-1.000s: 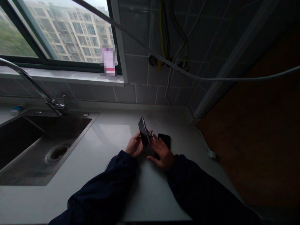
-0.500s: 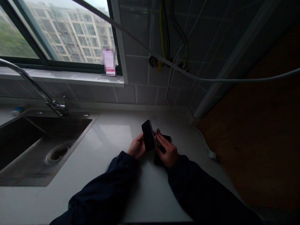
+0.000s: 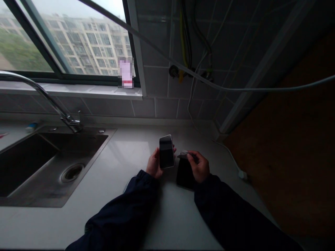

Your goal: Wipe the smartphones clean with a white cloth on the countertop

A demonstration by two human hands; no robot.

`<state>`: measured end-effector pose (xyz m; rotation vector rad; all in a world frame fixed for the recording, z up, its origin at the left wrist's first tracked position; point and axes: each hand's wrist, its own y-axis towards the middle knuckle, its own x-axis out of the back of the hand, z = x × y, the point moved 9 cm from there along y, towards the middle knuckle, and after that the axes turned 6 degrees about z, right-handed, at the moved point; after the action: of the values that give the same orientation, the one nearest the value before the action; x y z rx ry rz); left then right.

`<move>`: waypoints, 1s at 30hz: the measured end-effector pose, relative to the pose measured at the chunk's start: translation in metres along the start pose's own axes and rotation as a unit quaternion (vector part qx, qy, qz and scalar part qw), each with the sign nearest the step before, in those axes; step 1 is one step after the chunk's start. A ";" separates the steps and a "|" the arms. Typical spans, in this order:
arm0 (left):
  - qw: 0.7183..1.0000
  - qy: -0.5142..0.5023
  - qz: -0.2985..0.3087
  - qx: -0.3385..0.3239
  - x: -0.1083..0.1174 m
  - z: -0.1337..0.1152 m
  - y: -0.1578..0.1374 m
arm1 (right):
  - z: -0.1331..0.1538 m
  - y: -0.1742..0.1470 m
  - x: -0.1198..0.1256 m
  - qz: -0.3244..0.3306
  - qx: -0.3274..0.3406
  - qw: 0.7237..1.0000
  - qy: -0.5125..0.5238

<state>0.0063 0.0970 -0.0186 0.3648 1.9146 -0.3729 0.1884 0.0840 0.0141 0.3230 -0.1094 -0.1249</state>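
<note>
A smartphone with a dark screen is held upright and slightly tilted in my left hand, whose fingers wrap behind it and show at its right edge. My right hand, apart from the phone, pinches a small crumpled greyish piece that looks like a cloth or wipe. Beneath the right hand a flat black object lies on the white counter; the hand and sleeve hide part of it, and its kind is unclear.
To the left is a steel sink with a chrome faucet. A pale cable hangs across the view. A white plug lies near the wooden panel on the right. Behind the sink sits a small blue-and-white item.
My right hand has moved right, away from the phone, with the crumpled piece. The phone's screen has turned to face me more. The view has shifted slightly.
</note>
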 end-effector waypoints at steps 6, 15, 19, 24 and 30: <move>0.998 0.008 0.060 0.027 -0.016 0.010 -0.007 | -0.024 0.010 0.008 -0.031 -0.043 0.997 0.055; 0.984 0.031 0.090 0.151 -0.018 0.044 -0.011 | 0.049 -0.008 -0.008 0.038 0.234 0.956 -0.174; 0.992 0.032 0.066 0.105 -0.019 0.036 -0.010 | 0.050 -0.024 -0.035 0.135 0.297 0.907 -0.266; 0.995 0.041 0.059 0.076 -0.021 0.027 -0.009 | 0.037 -0.025 -0.043 0.164 0.301 0.877 -0.336; 0.993 0.063 0.066 0.071 -0.018 0.026 -0.009 | 0.021 -0.028 -0.054 0.210 0.239 0.852 -0.416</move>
<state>0.0308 0.0768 -0.0106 0.6197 1.9784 -0.4077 0.1298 0.0590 0.0202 0.7203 -1.0841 0.2141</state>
